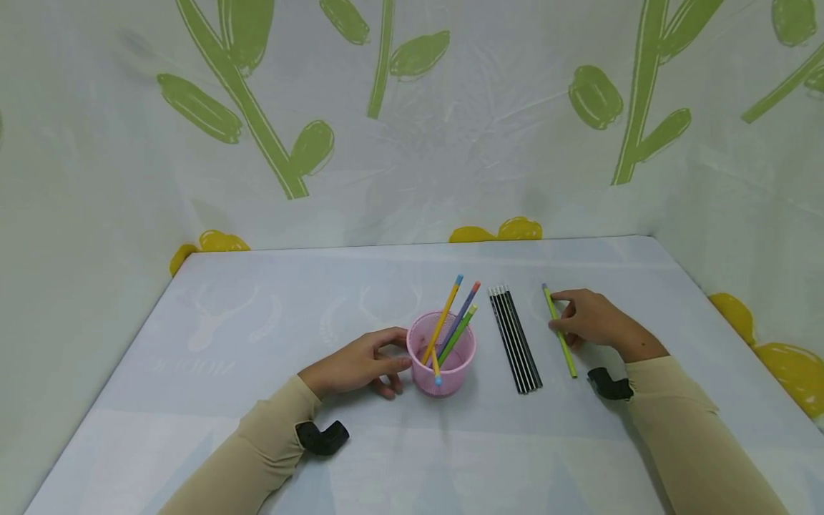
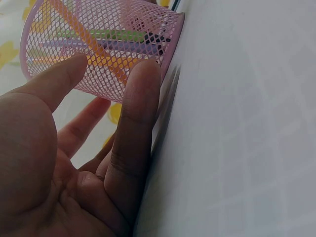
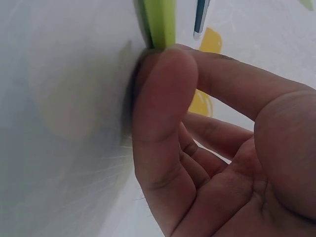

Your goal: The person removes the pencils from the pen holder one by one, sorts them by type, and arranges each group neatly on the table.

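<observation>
Right hand (image 1: 594,320) pinches yellow-green pencil (image 1: 566,350) in fingers, right of pink cup (image 1: 453,379); pencil probably light, stiff, roll-prone; take mid-shaft. Left hand (image 1: 357,363), fingers apart, left of cup.

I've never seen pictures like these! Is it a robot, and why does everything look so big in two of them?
No robot here: these are a person's left hand and right hand. One picture comes from a camera on the person's head, looking down. The other two come from cameras on the wrists, so close that things look big and tipped sideways.

On the table stands a pink mesh cup with colored pencils inside. Beside it lies a row of black pencils. The left hand has its fingers at the cup's side. The right hand pinches a light green pencil down at the table.
</observation>
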The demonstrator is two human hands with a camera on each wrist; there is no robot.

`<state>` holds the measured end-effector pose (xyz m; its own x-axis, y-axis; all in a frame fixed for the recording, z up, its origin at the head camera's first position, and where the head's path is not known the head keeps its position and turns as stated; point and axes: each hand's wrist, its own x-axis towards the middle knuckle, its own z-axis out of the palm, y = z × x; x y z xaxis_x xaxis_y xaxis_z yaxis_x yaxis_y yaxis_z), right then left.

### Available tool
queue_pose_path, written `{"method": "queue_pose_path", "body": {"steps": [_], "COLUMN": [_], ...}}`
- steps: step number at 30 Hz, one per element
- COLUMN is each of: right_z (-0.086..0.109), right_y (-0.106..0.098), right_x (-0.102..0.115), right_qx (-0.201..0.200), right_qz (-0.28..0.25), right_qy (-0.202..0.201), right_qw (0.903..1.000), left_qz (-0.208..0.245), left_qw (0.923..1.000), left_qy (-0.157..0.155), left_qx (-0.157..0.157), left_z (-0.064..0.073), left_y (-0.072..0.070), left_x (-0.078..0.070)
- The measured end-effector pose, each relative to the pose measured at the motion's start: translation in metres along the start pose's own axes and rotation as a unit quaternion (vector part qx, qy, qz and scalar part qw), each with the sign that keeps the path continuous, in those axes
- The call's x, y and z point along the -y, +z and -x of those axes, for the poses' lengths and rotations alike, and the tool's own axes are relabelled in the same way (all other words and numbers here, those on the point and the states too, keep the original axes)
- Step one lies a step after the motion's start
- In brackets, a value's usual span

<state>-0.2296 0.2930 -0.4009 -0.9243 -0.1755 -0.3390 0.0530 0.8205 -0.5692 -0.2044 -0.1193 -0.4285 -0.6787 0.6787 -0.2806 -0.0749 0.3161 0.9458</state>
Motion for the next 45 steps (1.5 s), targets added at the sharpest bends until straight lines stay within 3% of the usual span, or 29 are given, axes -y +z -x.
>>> {"method": "queue_pose_path", "body": {"steps": [9,24,34,40,45], "right_z": [0.003,0.024,0.041,0.048,0.051], "right_y": [-0.003,0.003,0.015,0.024,0.026], "right_x": [0.006,0.045,0.076,0.095,0.107], "right_qx": [-0.011,-0.125,-0.189,-0.221,-0.237], "right_qz": [0.025,0.024,0.014,0.013,0.004], "right_qy": [-0.003,-0.091,-0.170,-0.236,-0.260], "right_qw": [0.9996,0.9876,0.9669,0.9462,0.9361], "left_qz": [0.001,0.001,0.005,0.004,0.002], "left_qw": [1.0000,1.0000,1.0000,1.0000,1.0000], "left_qy": [0.006,0.001,0.004,0.005,0.006], "left_qx": [0.005,0.000,0.003,0.003,0.000], "left_z": [0.000,0.001,-0.002,-0.001,0.000], "left_y": [-0.001,0.000,0.000,0.001,0.001], "left_x": [0.000,0.001,0.002,0.001,0.001]}}
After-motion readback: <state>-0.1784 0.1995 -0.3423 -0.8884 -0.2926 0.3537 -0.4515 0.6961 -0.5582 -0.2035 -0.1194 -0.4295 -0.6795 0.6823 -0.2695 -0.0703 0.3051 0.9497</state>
